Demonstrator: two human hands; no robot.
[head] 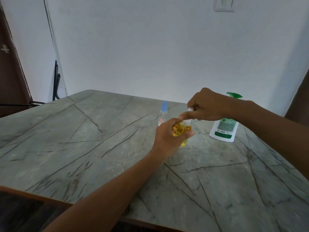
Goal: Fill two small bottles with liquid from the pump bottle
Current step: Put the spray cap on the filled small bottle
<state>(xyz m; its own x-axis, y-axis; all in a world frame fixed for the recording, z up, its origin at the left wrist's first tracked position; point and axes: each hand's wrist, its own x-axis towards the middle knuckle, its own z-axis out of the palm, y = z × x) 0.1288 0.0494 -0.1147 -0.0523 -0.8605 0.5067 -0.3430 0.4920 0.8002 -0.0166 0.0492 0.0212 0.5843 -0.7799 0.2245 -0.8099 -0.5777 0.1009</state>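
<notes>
Yellow bottle (184, 131) is upright toward the table's (83, 139) far right corner, with the left hand (169, 137) wrapped round its body. The right hand (207, 105) pinches the white cap (189, 114) straight above. The pump bottle (224, 129) stands nearer the right hand.

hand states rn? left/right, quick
Left hand: closed, gripping the yellow bottle.
Right hand: closed, pinching the bottle's white cap.
</notes>
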